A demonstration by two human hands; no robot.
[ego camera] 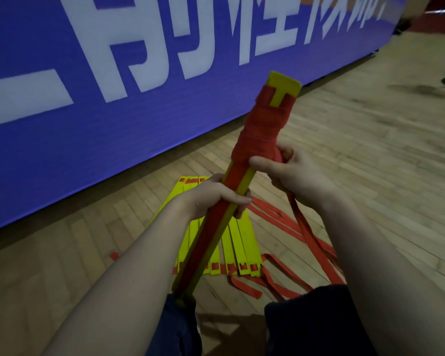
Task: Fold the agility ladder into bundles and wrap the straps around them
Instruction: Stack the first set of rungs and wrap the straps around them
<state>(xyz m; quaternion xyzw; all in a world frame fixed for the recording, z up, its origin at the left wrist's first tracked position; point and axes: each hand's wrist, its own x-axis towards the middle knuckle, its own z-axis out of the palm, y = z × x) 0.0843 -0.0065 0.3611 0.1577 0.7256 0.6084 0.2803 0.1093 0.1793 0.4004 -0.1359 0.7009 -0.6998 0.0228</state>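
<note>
- Plainly, the bundle of stacked yellow rungs is up off the wooden floor. It is tilted, with its top end toward the blue banner and its low end down by the person's leg.
- The left hand is curled round the bundle at about its middle.
- The right hand grips the red strap just under the wound turns, which cover the upper part.
- The rungs look like flat, stiff, light plastic with smooth faces, so they would likely slide on each other. The grip belongs round the whole stack, squeezing the flat sides together.
- The strap looks like soft, limp webbing and will probably loosen once tension drops. It is best held close to the bundle and pulled snug on each turn.
- The strap tail runs from the right hand down to the floor.
- 1 more set of rungs lies spread side by side on the floor, with loose straps just beside it that could snag the tail.
</note>
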